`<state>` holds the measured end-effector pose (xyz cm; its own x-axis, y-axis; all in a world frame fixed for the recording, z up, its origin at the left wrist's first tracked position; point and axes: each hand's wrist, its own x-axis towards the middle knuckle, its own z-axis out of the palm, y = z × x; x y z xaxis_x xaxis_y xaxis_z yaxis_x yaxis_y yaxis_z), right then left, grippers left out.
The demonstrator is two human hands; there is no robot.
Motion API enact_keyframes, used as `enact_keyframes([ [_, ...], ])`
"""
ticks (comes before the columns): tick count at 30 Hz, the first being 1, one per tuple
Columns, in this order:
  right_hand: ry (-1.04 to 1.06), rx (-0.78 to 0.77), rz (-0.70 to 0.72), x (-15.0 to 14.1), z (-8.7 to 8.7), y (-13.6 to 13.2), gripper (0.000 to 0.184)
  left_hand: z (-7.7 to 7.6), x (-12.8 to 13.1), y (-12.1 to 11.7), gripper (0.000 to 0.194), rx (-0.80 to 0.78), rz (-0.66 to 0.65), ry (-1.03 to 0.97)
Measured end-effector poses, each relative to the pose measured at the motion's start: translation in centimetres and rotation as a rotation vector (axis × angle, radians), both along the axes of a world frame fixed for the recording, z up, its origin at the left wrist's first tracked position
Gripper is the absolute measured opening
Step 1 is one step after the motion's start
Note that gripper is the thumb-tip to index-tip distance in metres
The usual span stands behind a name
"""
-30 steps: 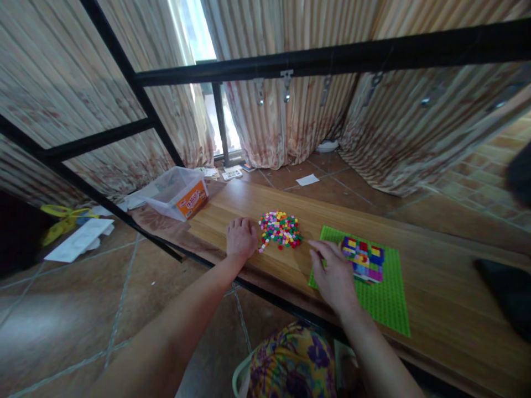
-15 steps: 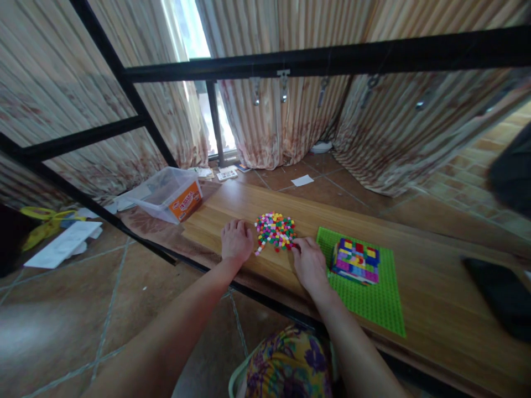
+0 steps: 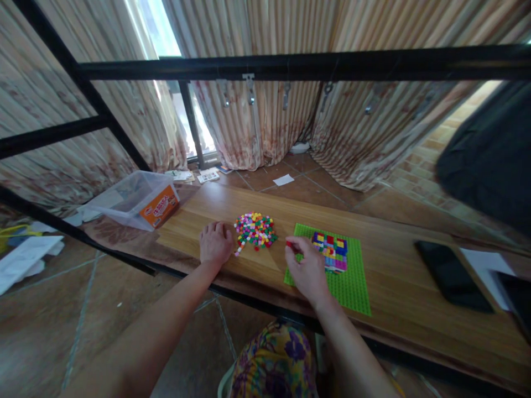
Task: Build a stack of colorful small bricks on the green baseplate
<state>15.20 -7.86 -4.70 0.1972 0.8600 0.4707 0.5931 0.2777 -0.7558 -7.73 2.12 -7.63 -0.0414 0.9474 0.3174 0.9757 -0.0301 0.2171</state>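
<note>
Orange label on right-hand end of clear plastic bin: large white Chinese-style characters, small print around, too blurred to read surely. White card on floor beyond bin, to its right: dark printed marks, illegible.

The setting appears to be a room in a home. Indicators: floor-length patterned curtains covering a bright window; brown floor tiles; a wooden desk within a black metal frame; papers lying on the floor.
</note>
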Motion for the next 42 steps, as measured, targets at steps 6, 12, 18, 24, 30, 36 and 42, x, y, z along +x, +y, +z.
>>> enact_keyframes([
  [6,0.059,0.003,-0.099,2.7,0.4,-0.9,0.026,0.4,0.0,-0.1,0.036,-0.009,0.006,0.008],
  [12,0.095,-0.048,-0.289,8.1,1.1,-2.0,0.032,0.1,-0.1,0.1,0.037,-0.005,-0.005,0.018],
  [18,0.019,-0.087,-0.307,11.5,0.6,-2.8,0.034,0.0,-0.1,0.1,0.039,0.001,-0.008,0.014],
  [24,0.014,-0.118,-0.226,12.1,-1.2,-2.6,0.03,0.1,-0.1,0.0,0.039,0.0,-0.003,0.008],
  [30,0.016,-0.151,-0.24,12.1,-1.9,-2.2,0.029,0.0,-0.1,0.1,0.039,-0.002,-0.004,0.006],
  [36,0.058,-0.156,-0.257,12.0,-1.9,-2.0,0.034,0.1,0.0,0.0,0.039,-0.002,0.001,0.007],
  [42,0.095,-0.149,-0.28,12.6,-1.8,-2.0,0.042,0.3,0.1,0.0,0.039,-0.023,0.004,0.008],
])
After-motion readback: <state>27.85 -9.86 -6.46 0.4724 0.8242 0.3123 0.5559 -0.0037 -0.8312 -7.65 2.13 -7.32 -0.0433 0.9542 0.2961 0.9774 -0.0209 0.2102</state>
